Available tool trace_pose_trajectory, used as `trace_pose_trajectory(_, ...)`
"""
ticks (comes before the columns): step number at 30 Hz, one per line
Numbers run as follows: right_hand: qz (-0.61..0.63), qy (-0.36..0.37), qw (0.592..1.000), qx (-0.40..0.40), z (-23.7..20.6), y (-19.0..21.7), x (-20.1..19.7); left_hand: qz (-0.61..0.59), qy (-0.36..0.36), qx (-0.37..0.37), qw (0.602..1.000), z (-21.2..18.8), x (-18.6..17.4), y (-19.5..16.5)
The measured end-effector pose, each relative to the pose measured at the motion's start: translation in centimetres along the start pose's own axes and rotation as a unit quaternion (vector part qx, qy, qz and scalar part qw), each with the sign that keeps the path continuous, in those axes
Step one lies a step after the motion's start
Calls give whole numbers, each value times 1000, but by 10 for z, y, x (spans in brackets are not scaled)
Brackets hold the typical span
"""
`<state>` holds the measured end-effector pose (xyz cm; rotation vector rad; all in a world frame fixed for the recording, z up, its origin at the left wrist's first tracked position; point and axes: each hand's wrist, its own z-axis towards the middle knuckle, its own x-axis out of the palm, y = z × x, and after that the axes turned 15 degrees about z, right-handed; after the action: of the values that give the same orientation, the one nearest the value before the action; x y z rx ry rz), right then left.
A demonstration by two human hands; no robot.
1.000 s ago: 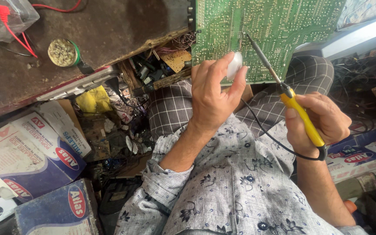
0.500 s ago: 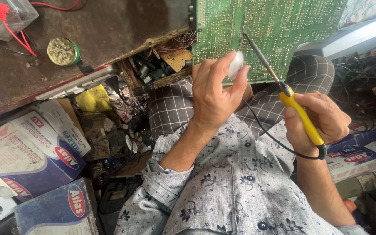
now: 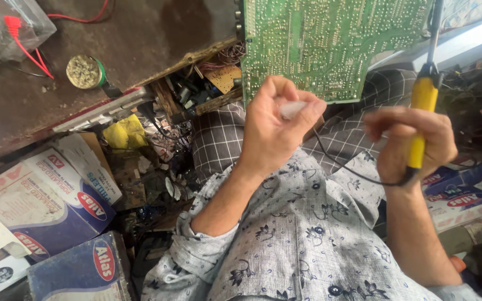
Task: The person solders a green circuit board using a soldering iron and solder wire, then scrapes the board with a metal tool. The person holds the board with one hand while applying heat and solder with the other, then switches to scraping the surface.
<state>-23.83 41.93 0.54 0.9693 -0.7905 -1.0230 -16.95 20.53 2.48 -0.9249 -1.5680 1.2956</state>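
A yellow-handled soldering iron (image 3: 423, 106) stands almost upright at the right edge of a green circuit board (image 3: 330, 44), its dark shaft rising out of the top of the frame. The right hand (image 3: 408, 144) has its fingers wrapped tight around the handle, a black cord (image 3: 347, 167) trailing from its base across the checked lap. The left hand (image 3: 274, 131) pinches a small white object (image 3: 292, 108) just below the board's lower edge. On the worn bench (image 3: 140, 39) to the left sits a round tin (image 3: 85, 71); printed cartons (image 3: 40, 200) crowd the floor.
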Motion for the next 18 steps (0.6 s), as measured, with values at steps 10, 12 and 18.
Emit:
trace_pose_trajectory(10,-51,114,987,-98,31,-5,13,264,26,28,964,1,-3,-22)
trace_pose_trajectory(12,-65,146,981,-109,38,-2,15,241,50,4,969,1,-3,-26)
trace_pose_trajectory(18,-89,198,969,-120,48,9,17,246,83,22,965,2,0,-34)
